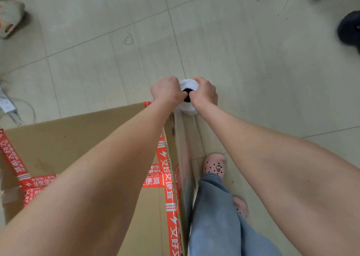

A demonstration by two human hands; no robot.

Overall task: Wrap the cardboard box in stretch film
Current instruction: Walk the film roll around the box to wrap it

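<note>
The left hand (165,92) and right hand (204,94) both grip the top end of the stretch film roll (188,84), held upright just off the far right corner of the cardboard box (78,138), which lies to their left and nearer the person, the left hand closest.

Box on the floor at lower left, roll held at its far right corner.

The cardboard box (78,148) stands on the floor (253,60) and fills the lower left. The stretch film roll (188,107) is held upright just beyond the box's far right corner. Of the two hands, the left hand (167,92) grips its left side and the right hand (204,94) its right. A film sheet (181,138) runs from the roll back along the box's right side. The person's foot (214,165) stands just right of the box. A power strip (5,103) lies at the left edge. Shoes (348,27) sit in the far right corner, well apart from the box.
</note>
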